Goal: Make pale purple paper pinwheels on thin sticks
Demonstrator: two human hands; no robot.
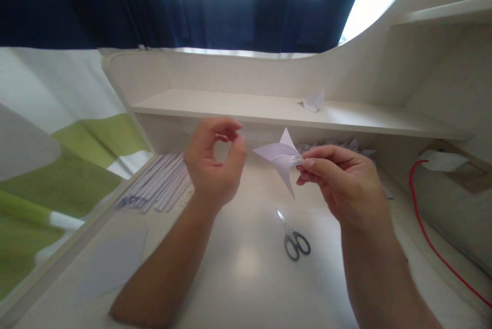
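Note:
In my right hand [342, 175], thumb and fingers pinch the base of a folded white paper piece [282, 157]. Its pointed petals spread up, left and down like a paper flower. My left hand [217, 160] is raised to the left of it, apart from the paper. Its fingers curl towards the thumb in a loose ring, and nothing shows between them. Below the paper, scissors [294, 242] with dark handles lie on the white desk [246, 288], blades pointing away.
Several folded paper strips [157, 183] lie at the left, with a flat paper sheet [115, 262] nearer me. More folded paper pieces [355, 145] sit behind my right hand. Another paper piece [313, 101] stands on the shelf [230, 103]. A red cable [418, 211] runs down the right.

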